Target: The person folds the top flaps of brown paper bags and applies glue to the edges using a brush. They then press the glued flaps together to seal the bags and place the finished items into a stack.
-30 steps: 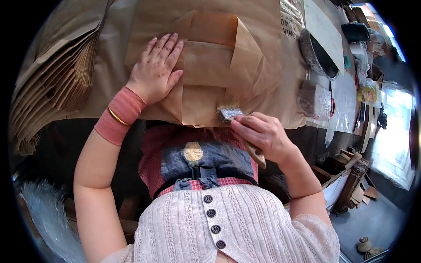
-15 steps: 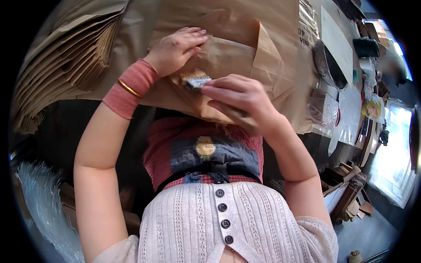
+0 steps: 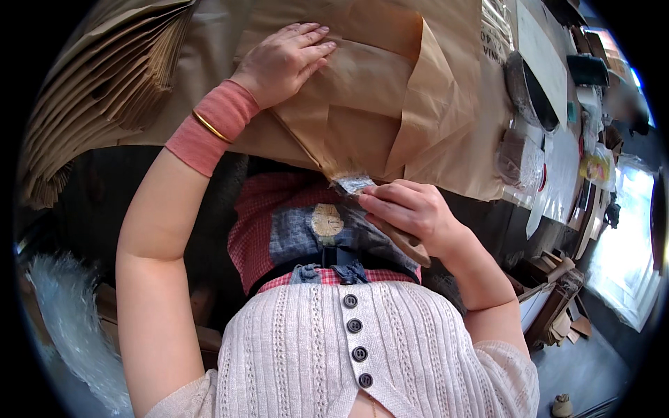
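A flat paintbrush with a metal band [image 3: 355, 184] and a wooden handle is gripped in my right hand [image 3: 411, 214]. Its bristles point up and left, at the near edge of a sheet of folded brown paper [image 3: 362, 136]. My left hand [image 3: 284, 64] lies flat on that paper, fingers stretched out and holding nothing. The folded paper looks like a large paper bag, with creased flaps and a raised fold [image 3: 425, 90] on the right. A damp-looking darker strip runs along its left edge toward the bristles.
A fanned stack of brown paper bags [image 3: 104, 90] lies at the left. On the right are a dark basin with a speckled outside [image 3: 519, 90], a plastic-wrapped block [image 3: 520, 164] and white sheets [image 3: 543, 52]. Clear plastic [image 3: 73, 327] hangs at lower left, and cardboard pieces [image 3: 557, 327] stand at lower right.
My right hand has drawn the brush toward me and to the right, from the paper's surface to its near edge. My left hand has shifted slightly farther away.
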Action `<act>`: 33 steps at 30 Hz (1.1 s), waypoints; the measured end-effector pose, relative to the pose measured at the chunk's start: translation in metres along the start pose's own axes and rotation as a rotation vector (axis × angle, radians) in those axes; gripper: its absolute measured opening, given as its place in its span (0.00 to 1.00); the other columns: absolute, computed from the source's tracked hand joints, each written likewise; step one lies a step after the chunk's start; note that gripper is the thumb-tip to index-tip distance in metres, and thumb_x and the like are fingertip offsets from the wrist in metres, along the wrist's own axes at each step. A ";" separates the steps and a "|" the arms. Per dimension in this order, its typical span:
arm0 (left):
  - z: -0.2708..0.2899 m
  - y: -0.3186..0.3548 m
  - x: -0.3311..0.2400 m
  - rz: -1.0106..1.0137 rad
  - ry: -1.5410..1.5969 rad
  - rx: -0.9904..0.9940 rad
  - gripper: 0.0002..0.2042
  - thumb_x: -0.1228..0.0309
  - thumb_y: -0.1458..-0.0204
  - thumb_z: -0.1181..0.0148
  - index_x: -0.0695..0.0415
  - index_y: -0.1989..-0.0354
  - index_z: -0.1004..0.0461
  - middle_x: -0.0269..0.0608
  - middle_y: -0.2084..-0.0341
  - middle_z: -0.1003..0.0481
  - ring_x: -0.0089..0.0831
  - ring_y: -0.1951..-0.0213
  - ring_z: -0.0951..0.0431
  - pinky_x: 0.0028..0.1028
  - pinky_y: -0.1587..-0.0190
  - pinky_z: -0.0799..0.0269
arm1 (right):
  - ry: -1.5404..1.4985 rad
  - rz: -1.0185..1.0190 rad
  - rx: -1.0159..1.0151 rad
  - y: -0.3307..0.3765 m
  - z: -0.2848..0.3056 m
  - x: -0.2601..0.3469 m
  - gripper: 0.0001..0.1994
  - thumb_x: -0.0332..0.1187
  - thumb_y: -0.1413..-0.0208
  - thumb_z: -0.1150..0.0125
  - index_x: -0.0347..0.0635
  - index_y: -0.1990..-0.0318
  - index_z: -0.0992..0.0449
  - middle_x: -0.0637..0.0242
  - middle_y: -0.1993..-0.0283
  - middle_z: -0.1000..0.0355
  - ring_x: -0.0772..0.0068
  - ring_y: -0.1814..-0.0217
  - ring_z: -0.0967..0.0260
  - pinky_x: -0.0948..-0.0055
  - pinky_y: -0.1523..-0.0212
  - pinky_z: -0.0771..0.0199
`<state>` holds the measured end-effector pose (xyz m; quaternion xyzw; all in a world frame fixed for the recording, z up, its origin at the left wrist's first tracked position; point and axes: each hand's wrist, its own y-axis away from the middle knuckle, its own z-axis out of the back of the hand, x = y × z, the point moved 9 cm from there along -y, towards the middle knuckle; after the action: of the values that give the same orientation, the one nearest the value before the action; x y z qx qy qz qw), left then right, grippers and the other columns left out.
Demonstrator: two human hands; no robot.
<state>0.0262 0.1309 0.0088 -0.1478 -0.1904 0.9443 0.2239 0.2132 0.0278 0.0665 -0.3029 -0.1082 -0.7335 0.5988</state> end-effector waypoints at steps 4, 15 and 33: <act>-0.001 0.003 0.002 -0.002 -0.033 0.000 0.16 0.68 0.41 0.48 0.56 0.45 0.28 0.44 0.43 0.31 0.41 0.39 0.34 0.38 0.35 0.41 | -0.062 -0.065 -0.115 0.008 0.043 0.013 0.13 0.26 0.57 0.33 0.38 0.61 0.21 0.63 0.67 0.27 0.64 0.69 0.25 0.70 0.70 0.23; 0.004 -0.005 -0.005 -0.026 0.003 0.014 0.16 0.71 0.43 0.47 0.59 0.47 0.26 0.49 0.45 0.30 0.47 0.40 0.34 0.42 0.36 0.41 | -0.242 -0.057 -0.229 0.010 0.035 -0.009 0.10 0.23 0.56 0.33 0.35 0.63 0.23 0.60 0.68 0.26 0.61 0.70 0.26 0.69 0.72 0.26; 0.016 -0.004 0.000 0.109 0.123 0.024 0.16 0.69 0.48 0.40 0.60 0.52 0.27 0.49 0.50 0.28 0.48 0.42 0.33 0.42 0.38 0.40 | -0.250 -0.656 -0.586 -0.069 0.137 -0.230 0.06 0.27 0.46 0.36 0.32 0.65 0.21 0.67 0.72 0.23 0.83 0.72 0.29 0.81 0.70 0.26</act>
<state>0.0219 0.1295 0.0251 -0.2132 -0.1567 0.9464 0.1850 0.2138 0.3043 0.0577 -0.4953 -0.0578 -0.8419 0.2061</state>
